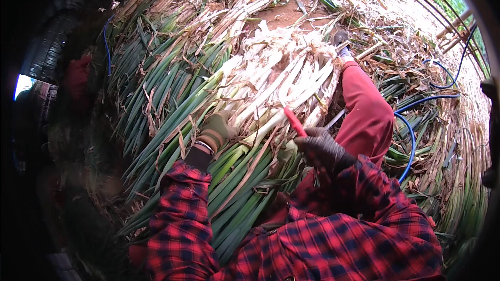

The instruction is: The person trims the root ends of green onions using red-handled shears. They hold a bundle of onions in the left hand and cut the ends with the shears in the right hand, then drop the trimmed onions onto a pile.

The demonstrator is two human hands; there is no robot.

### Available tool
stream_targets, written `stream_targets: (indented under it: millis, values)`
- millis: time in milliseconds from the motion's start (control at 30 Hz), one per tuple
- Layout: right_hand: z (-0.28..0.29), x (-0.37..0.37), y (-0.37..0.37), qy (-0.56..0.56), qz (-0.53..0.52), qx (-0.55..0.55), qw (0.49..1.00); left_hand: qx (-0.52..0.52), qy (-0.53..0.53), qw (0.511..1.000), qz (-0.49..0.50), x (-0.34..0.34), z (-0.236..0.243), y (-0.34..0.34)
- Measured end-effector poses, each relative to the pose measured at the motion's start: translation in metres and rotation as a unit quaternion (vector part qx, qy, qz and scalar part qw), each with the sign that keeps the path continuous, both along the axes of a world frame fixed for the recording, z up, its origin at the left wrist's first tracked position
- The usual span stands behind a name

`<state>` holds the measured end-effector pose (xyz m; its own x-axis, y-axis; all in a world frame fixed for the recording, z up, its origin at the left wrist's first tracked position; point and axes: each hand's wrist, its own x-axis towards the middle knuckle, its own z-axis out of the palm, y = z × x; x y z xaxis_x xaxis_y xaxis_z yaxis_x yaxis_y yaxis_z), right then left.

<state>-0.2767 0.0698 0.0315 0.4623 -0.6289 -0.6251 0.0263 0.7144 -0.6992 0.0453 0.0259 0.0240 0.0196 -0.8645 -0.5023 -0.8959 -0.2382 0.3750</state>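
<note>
My left hand (217, 131), in an olive glove, grips leek stalks at the middle of the pile, its fingertips partly hidden among them. My dark-gloved right hand (317, 143) is closed on a red tool (293, 120), perhaps a knife handle; I cannot make out its working end. White leek shanks (281, 73) lie heaped beyond both hands, with dry husks among them. Their long green leaves (239, 198) spread toward my lower left, under and beside my left forearm.
My leg (364, 104) in red trousers stretches along the pile's right. More leeks (151, 67) lie at the left, on reddish soil (281, 13) at the back. A blue hose (409, 135) winds along the right, near curved rods (442, 15). Dry stalks (463, 177) cover the far right.
</note>
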Motion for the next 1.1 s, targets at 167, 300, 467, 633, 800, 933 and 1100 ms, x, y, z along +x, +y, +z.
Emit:
stream_targets:
  millis: [167,300,467,633,800,933,1100]
  values:
    - [0.03,0.0,0.032,0.017,0.203,-0.002,0.979,-0.04,-0.003,0.999,0.024,-0.009,0.017,0.007]
    - [0.032,0.01,0.017,0.012,0.142,0.001,0.99,-0.106,-0.019,0.994,-0.017,0.023,-0.007,0.011]
    - [0.043,0.019,0.046,-0.053,0.235,0.026,0.97,-0.066,0.042,0.996,-0.032,0.037,0.009,0.007]
    - [0.012,0.025,0.027,-0.026,0.101,-0.003,0.995,-0.039,0.061,0.997,0.026,0.039,0.018,0.015]
    - [0.002,0.019,0.04,-0.012,0.177,-0.126,0.976,-0.07,0.109,0.991,0.037,0.025,0.022,0.016]
    - [-0.009,-0.003,-0.022,0.058,0.059,0.005,0.997,-0.035,0.096,0.993,0.052,0.025,0.021,0.019]
    - [-0.049,-0.015,-0.066,0.107,0.029,-0.061,0.992,-0.009,0.123,0.988,0.095,0.01,0.026,0.019]
